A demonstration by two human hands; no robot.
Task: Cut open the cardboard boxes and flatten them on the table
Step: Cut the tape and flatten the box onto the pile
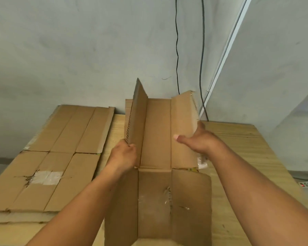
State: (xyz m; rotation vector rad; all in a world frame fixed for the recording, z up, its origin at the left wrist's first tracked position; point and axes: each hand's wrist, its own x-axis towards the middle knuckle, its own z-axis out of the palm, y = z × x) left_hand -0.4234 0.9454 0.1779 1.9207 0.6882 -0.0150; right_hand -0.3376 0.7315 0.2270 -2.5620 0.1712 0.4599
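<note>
i see no legible print on the cut-open box (158,132); my left hand (124,155) grips its 9 o'clock flap, right hand (197,139) its 3 o'clock flap.

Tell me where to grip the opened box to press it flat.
Grip the two raised side panels of the opened box at their near ends, from outside, as the left hand and right hand do. Both panels stand up from the creases, so pushing outward and down should flatten them.
</note>
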